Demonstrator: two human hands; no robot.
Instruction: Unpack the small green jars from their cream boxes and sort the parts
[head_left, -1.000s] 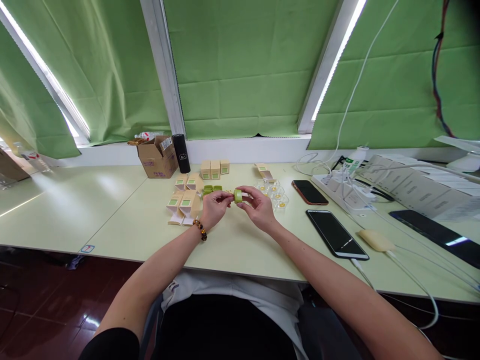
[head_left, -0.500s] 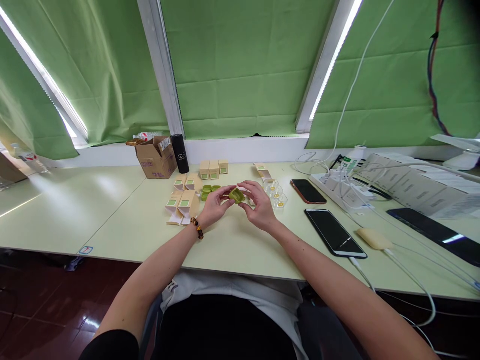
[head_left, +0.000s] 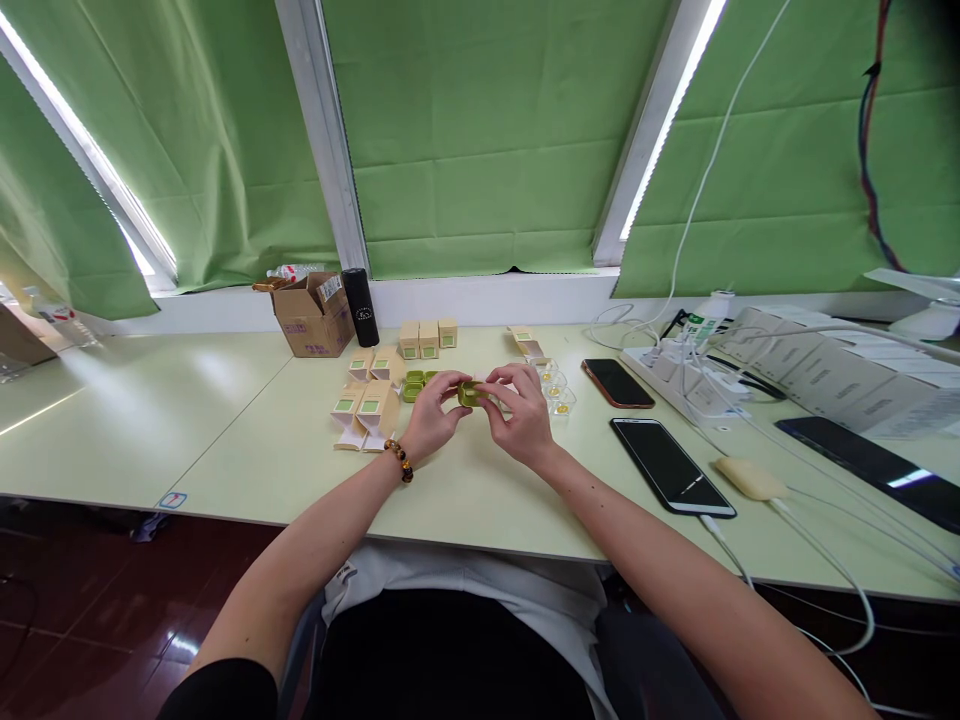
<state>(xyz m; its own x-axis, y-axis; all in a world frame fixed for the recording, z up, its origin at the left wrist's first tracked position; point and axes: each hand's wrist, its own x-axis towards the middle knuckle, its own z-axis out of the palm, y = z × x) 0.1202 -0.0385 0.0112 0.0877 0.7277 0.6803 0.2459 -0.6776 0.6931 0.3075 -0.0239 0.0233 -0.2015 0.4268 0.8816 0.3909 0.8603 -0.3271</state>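
Note:
Both my hands meet over the middle of the pale green table (head_left: 247, 420) and pinch a small green tray (head_left: 469, 392) between their fingertips. My left hand (head_left: 431, 412), with a bead bracelet at the wrist, holds its left side. My right hand (head_left: 521, 415) holds its right side, fingers curled over the top. Just behind my left hand lie more green trays (head_left: 415, 383). Left of them are several small beige cartons with green labels (head_left: 365, 405), some lying open. Behind my right hand sit small clear cups with yellow contents (head_left: 559, 392).
A row of upright beige boxes (head_left: 427, 338), a brown cardboard box (head_left: 311, 313) and a black cylinder (head_left: 361, 306) stand near the window sill. To the right lie two phones (head_left: 670, 465) (head_left: 616, 382), a power strip with white cables (head_left: 686, 385) and long white boxes (head_left: 825, 375).
My hands have turned the green tray between them, from showing its rounded side to its open hollow, then gripped it closer. They stay at the same spot above the table.

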